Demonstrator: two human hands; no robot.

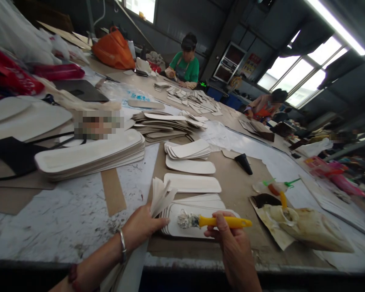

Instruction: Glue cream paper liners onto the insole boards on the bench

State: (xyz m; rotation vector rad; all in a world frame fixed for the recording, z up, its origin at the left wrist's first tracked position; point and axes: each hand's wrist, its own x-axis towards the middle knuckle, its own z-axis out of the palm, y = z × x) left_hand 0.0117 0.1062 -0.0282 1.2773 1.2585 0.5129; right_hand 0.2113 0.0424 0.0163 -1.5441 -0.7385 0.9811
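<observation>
My right hand [231,243] is closed round the yellow handle of a glue brush [213,221]. The brush's white bristles rest on the top white insole-shaped piece [182,231] of a small fanned stack at the table's near edge. My left hand [141,227], with a bracelet on the wrist, grips a fanned bunch of white pieces [160,195] and holds them upright beside that stack. Further white pieces [192,183] lie singly on the brown board just beyond.
A glue-smeared sheet with a second yellow brush [284,202] lies to the right. A black cone [243,163] sits mid-table. A large stack of white pieces [91,156] lies to the left, more stacks [167,125] behind. Two other people work at the far side.
</observation>
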